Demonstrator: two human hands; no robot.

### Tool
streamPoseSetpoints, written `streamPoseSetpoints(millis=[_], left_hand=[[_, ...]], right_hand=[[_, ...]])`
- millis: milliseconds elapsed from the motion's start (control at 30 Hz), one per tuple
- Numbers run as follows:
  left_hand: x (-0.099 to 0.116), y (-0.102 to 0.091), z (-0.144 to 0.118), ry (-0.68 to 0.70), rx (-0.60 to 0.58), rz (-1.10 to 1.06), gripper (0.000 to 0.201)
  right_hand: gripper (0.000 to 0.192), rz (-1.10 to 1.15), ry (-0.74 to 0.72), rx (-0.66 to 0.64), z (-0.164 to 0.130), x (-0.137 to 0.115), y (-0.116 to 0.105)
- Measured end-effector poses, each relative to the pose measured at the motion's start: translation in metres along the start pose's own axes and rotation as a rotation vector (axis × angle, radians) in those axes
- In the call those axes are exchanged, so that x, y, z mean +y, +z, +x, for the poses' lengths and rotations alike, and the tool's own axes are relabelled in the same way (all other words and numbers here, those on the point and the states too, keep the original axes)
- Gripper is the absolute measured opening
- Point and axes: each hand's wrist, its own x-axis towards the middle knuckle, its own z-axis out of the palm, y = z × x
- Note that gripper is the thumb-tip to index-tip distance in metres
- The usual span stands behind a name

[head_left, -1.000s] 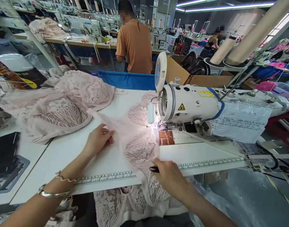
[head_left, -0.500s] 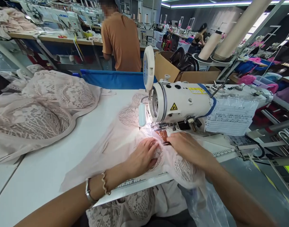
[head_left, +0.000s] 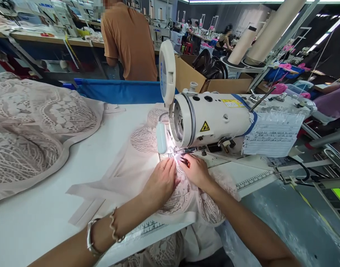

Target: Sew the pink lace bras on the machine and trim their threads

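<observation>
A pale pink lace bra (head_left: 177, 200) lies on the sewing machine bed, its cups spread below the needle area and its fabric reaching left across the table. My left hand (head_left: 161, 181) grips it just in front of the lit needle, fingers together. Close beside it, my right hand (head_left: 197, 172) is closed around small thread snips (head_left: 184, 161) with dark pointed tips and a bit of orange-red. The tips point at the lace by the presser foot. White and cylindrical, the sewing machine (head_left: 211, 118) stands behind both hands; fingertips and glare partly hide the needle.
More lace bras (head_left: 47, 122) are heaped on the left of the white table (head_left: 89, 159). Another bra (head_left: 159, 250) lies at my lap. A ruler strip (head_left: 150, 230) runs along the front edge. Behind are a blue cloth bin (head_left: 111, 91), cardboard box (head_left: 186, 72) and a person (head_left: 131, 40).
My right hand has moved left from the machine bed to the needle area, now with the snips in it. My left hand has shifted up to the needle. The camera view has turned slightly right.
</observation>
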Motion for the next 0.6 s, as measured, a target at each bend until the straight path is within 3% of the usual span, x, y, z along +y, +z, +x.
streamPoseSetpoints(millis=[100,200,400,600], left_hand=[[0.010,-0.002,-0.004,0.120,-0.004,0.283,0.048],[0.015,-0.009,-0.001,0.149,-0.024,0.383,0.048],[0.012,-0.016,0.006,0.133,-0.045,0.377,0.041],[0.006,-0.004,0.005,0.199,0.018,0.323,0.045]], right_hand=[[0.011,0.009,-0.013,-0.002,-0.002,0.000,0.003],[0.008,-0.015,-0.006,-0.002,-0.003,-0.001,0.003],[0.017,-0.019,-0.035,-0.050,-0.006,-0.001,-0.002],[0.003,-0.088,-0.073,-0.014,-0.003,0.002,0.006]])
